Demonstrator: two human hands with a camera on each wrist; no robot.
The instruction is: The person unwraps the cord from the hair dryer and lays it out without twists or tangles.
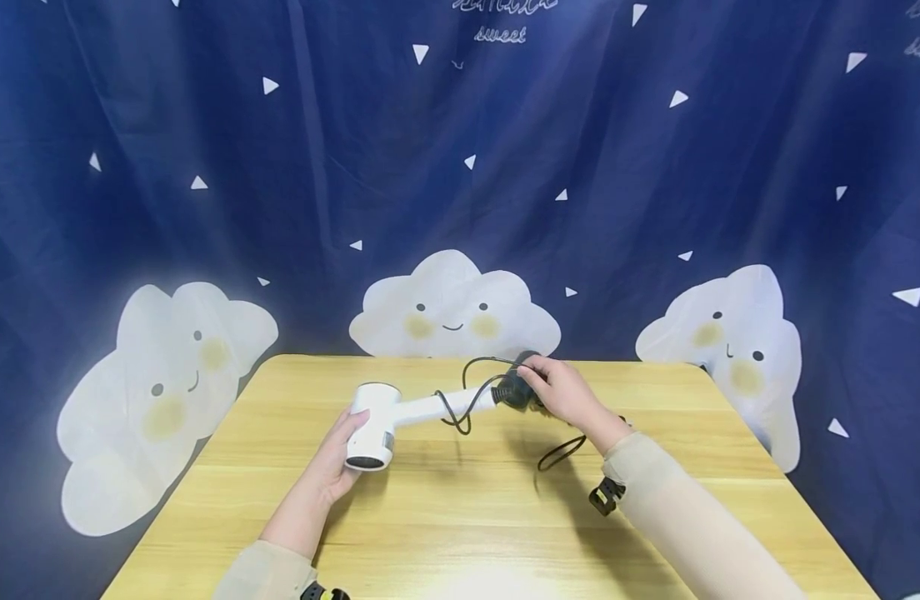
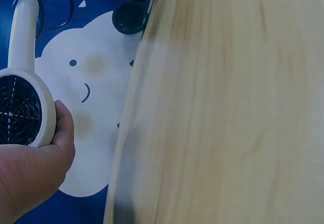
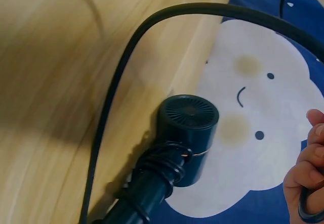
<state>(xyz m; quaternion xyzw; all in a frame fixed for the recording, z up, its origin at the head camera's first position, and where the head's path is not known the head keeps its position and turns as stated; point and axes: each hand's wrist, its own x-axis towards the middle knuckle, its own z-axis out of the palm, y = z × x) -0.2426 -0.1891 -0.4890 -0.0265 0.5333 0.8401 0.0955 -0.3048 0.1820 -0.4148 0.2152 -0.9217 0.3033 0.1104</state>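
Note:
A white hair dryer (image 1: 372,433) is held by its round head in my left hand (image 1: 331,465), its handle pointing right. In the left wrist view, its dark grille (image 2: 17,110) shows and the thumb lies along the rim. My right hand (image 1: 565,392) grips the black power cord (image 3: 192,9), which loops around the white handle. In the right wrist view, curled fingers (image 3: 306,176) hold a piece of that cord. Below and beside the right hand is a dark green hair dryer (image 3: 187,133), its own cord wound around the handle; in the head view the hand partly hides it.
Both hands are over a light wooden table (image 1: 445,525). A loose loop of black cord (image 1: 561,454) hangs by the right wrist. Behind the table hangs a dark blue curtain (image 1: 400,167) with white clouds and triangles.

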